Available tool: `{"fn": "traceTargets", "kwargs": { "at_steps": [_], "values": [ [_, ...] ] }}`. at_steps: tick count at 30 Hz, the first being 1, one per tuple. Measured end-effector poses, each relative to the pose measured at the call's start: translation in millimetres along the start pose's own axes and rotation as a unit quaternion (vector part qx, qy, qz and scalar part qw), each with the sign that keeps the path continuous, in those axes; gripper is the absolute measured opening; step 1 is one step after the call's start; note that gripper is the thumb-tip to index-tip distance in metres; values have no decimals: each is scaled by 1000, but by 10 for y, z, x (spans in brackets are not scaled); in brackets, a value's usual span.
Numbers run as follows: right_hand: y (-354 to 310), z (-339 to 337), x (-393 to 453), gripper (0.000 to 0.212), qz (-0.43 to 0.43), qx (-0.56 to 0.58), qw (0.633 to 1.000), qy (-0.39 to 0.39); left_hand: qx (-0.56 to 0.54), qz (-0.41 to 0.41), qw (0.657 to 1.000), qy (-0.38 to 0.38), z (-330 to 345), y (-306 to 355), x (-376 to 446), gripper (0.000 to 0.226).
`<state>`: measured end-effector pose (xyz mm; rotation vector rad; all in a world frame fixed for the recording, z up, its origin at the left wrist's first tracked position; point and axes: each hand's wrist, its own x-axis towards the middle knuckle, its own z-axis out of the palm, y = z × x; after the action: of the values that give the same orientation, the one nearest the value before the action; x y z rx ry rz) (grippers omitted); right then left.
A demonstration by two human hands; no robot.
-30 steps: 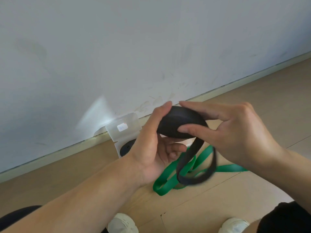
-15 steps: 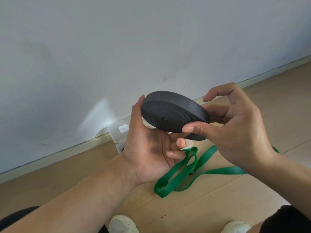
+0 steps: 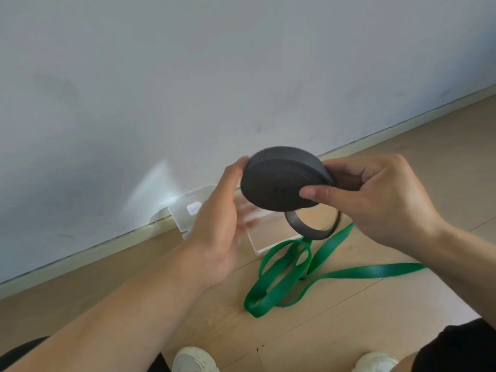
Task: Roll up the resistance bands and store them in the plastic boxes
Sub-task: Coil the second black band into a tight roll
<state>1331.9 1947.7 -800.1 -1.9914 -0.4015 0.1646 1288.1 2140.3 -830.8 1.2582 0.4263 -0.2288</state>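
The left hand's fingers (image 3: 245, 216) are motion-blurred, hiding much of the plastic box (image 3: 264, 236) at 12 o'clock. The green band (image 3: 284, 277) is partly covered at 3 o'clock by the right forearm (image 3: 456, 253). 2 shoes (image 3: 194, 359) are cut off at 6 o'clock.

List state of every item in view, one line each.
black band: mostly coiled, short tail loop hanging loose, held off the floor
green band: unrolled, lying loose on floor
plastic box: open, lid up against wall
left hand: fingers blurred, touching coil edge
right hand: pinching coil

Black band (image 3: 281, 183) tail loose again.
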Motion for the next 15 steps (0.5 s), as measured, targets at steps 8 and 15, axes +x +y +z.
{"fn": "traceTargets", "kwargs": {
  "at_steps": [8,15],
  "values": [
    [-36,-5,4,27,63,-4,992,-105,147,133,980,15,80,-11,-38,36],
    [-10,-27,104,43,109,53,990,-74,-54,6,996,71,74,-76,53,55]
  ]
}}
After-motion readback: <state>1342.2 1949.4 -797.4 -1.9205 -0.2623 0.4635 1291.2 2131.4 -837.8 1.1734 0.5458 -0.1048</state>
